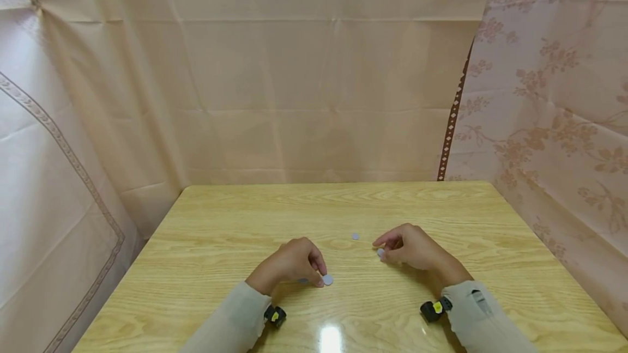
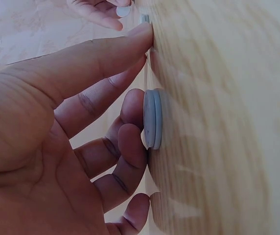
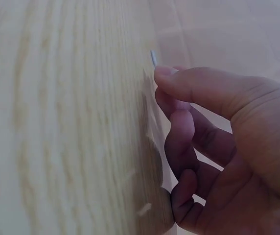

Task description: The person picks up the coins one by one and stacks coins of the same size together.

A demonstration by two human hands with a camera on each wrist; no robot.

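Note:
My left hand (image 1: 296, 262) is low over the table, thumb and index fingertips pinching the edge of a pale grey disc (image 1: 327, 279). Under its curled fingers, a stack of two grey discs (image 2: 152, 119) sits flat on the tabletop, mostly covered by the hand in the head view. To the right, my right hand (image 1: 414, 247) pinches another small pale disc (image 1: 380, 252) by the thumb tip, tilted up from the table. From the right wrist, only a thin disc edge (image 3: 153, 58) shows beyond the thumb.
One more small pale disc (image 1: 355, 237) lies on the wood-grain table (image 1: 235, 211) between the hands, a little farther back. Beige cloth (image 1: 314, 97) hangs behind the table's far edge, and patterned cloth (image 1: 564, 124) hangs along the right side.

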